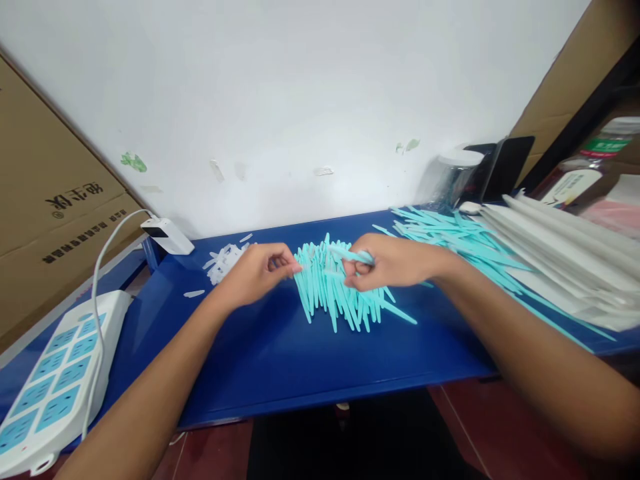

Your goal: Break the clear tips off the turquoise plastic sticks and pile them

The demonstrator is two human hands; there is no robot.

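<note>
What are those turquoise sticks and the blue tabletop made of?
The turquoise sticks: probably moulded plastic, matte, one even colour, identical tapered shapes. The blue tabletop: smooth and glossy, with soft reflections; painted board or laminate, cannot tell which.

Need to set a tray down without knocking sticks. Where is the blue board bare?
Bare: the near strip of the blue board between the teal stick pile and its front edge, and the left part between power strip and left hand. Crowded: the right, under loose teal sticks and white sleeves.

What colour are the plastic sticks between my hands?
The sticks are light turquoise, clearest in the head view.
</note>
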